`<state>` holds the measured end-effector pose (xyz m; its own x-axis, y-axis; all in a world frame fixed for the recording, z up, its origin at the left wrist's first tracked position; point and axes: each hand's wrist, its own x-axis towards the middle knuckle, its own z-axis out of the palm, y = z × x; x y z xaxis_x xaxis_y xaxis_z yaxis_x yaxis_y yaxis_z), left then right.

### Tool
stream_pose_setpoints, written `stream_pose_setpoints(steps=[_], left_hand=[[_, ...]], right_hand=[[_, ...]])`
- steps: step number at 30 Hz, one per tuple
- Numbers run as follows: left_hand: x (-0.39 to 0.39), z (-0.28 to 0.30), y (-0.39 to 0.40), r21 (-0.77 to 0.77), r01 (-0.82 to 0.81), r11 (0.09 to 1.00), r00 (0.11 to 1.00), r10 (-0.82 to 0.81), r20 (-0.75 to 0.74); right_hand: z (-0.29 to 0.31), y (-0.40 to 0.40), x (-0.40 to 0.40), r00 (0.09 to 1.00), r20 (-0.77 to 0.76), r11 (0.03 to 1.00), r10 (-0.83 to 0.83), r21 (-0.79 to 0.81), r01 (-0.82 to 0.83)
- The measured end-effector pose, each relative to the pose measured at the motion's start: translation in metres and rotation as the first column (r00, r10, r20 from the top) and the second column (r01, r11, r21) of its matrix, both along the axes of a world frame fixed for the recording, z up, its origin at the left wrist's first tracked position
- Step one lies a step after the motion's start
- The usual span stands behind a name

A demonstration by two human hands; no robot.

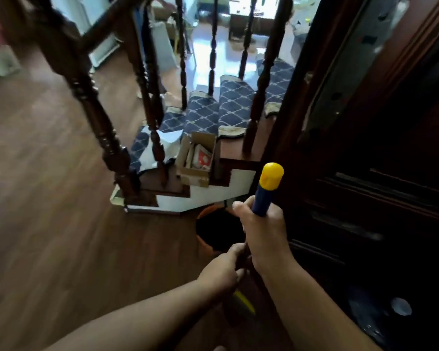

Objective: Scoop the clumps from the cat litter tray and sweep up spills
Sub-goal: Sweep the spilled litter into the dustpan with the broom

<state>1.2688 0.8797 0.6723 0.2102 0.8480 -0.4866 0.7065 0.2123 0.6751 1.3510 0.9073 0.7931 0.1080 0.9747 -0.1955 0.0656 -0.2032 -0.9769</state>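
Right hand (261,234) gripping blue, yellow-capped broom handle (265,196); left hand (223,272) holding dark stick (242,259) below, above orange bin (205,216).

Floor (48,198) open left; door (365,198) right.

No readable text, brand, number or sign anywhere. Red-and-white packet (204,158) inside cardboard box (197,158) on stair step carries some print, too blurred and small to make out. Broom handle (266,191) plain blue, yellow cap, unmarked.
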Motion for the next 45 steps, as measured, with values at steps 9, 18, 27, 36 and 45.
stream_pose_setpoints(steps=[9, 18, 27, 36, 45], left_hand=[[-0.112, -0.012, -0.043, -0.034, -0.351, 0.936, 0.934, 0.353, 0.063], [-0.275, -0.003, -0.137, -0.040, -0.727, 0.686, 0.684, 0.728, 0.049], [-0.463, 0.036, -0.240, 0.238, -0.816, 0.527, 0.532, 0.845, -0.047], [-0.572, 0.039, -0.306, 0.182, -0.922, 0.343, 0.351, 0.936, 0.017], [-0.613, 0.030, -0.337, 0.170, -0.973, 0.154, 0.150, 0.988, -0.038]], right_hand=[[0.010, -0.020, -0.133, 0.944, 0.026, 0.944, 0.328, 0.011, -0.328], [0.013, -0.097, -0.316, 0.779, -0.012, 0.779, 0.627, 0.026, -0.626], [0.044, -0.162, -0.494, 0.530, -0.141, 0.547, 0.836, 0.140, -0.826], [0.046, -0.194, -0.602, 0.156, -0.238, 0.217, 0.958, 0.257, -0.942], [0.036, -0.161, -0.695, -0.240, -0.293, -0.160, 0.925, 0.273, -0.949]])
